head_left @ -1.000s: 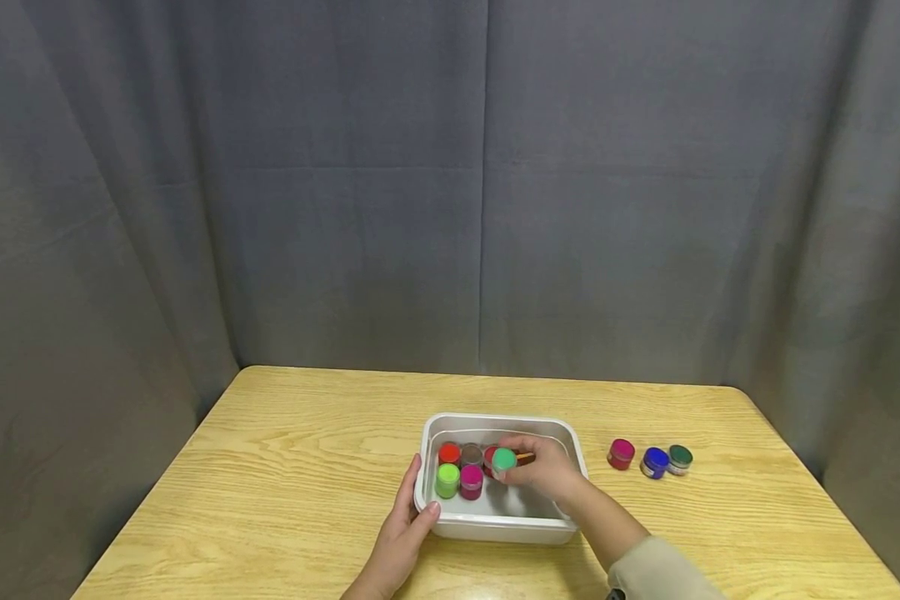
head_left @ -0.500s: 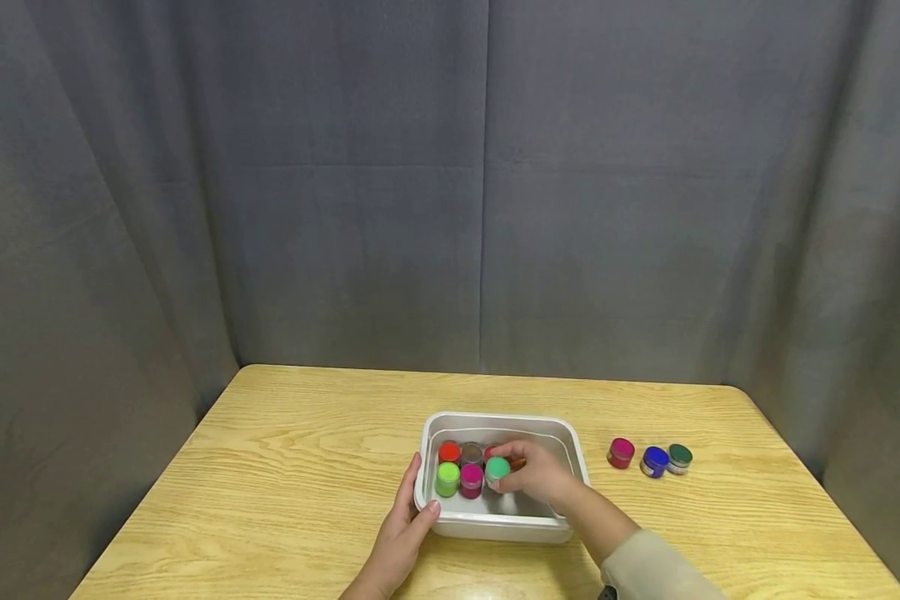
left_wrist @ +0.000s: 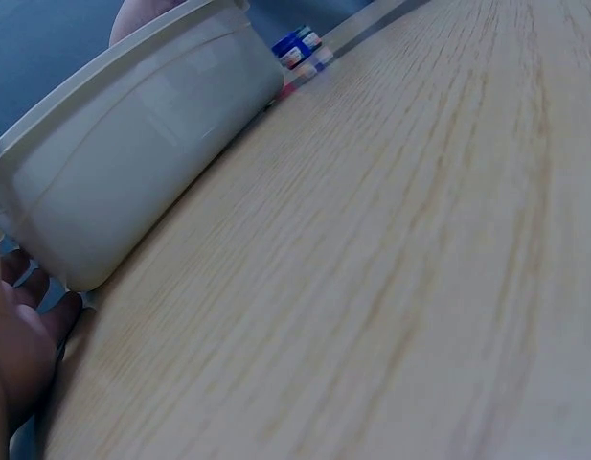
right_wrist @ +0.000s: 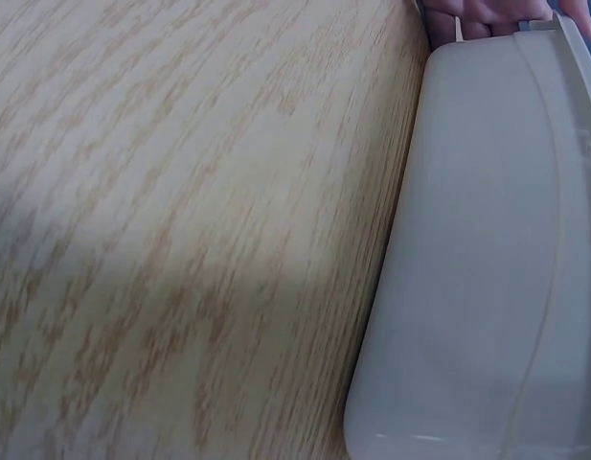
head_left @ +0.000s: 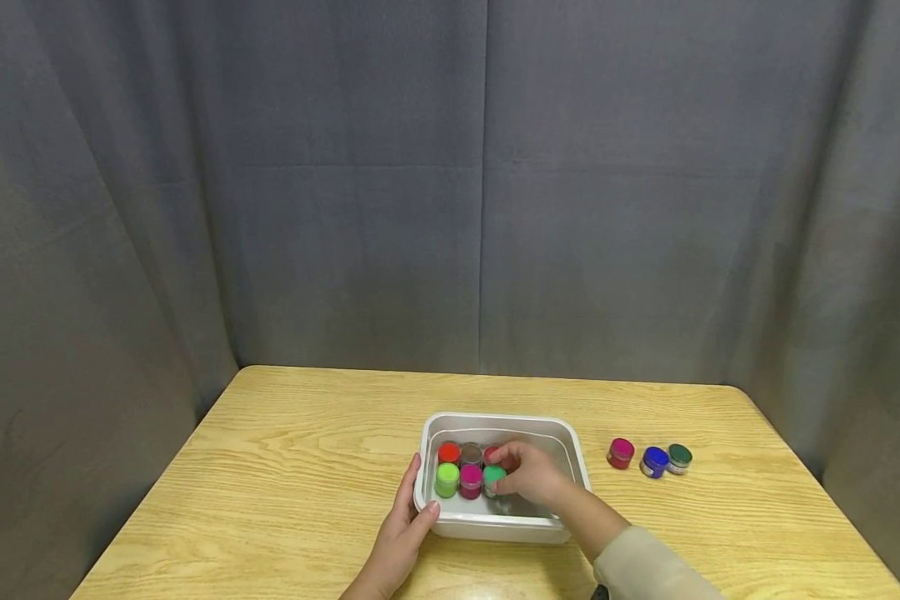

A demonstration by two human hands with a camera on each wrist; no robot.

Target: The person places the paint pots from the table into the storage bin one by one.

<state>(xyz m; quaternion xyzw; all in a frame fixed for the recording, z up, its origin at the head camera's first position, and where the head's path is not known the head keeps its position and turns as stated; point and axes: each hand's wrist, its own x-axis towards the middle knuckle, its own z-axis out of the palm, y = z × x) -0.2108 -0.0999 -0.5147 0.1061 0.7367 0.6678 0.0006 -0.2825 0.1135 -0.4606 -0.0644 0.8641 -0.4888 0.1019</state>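
Before grey curtains (head_left: pixel 360 250), a wood-grained table (head_left: pixel 307 467) bears a white tray (head_left: pixel 502 529).

Wood-grain table (head_left: pixel 307 467), light yellowish. Directly on it: white rectangular plastic tub (head_left: pixel 504 531); to its right, magenta jar (head_left: pixel 621 454), then blue jar (head_left: pixel 654 462) and dark green jar (head_left: pixel 679 459) close together, all three upright.

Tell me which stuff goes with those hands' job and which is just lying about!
Part of the job:
white tub, left hand on it
teal jar, at the right hand
lime jar, magenta jar, orange jar, brown jar, red jar, inside
probably crimson jar, blue jar, dark green jar outside

Just around:
wooden table
grey curtain
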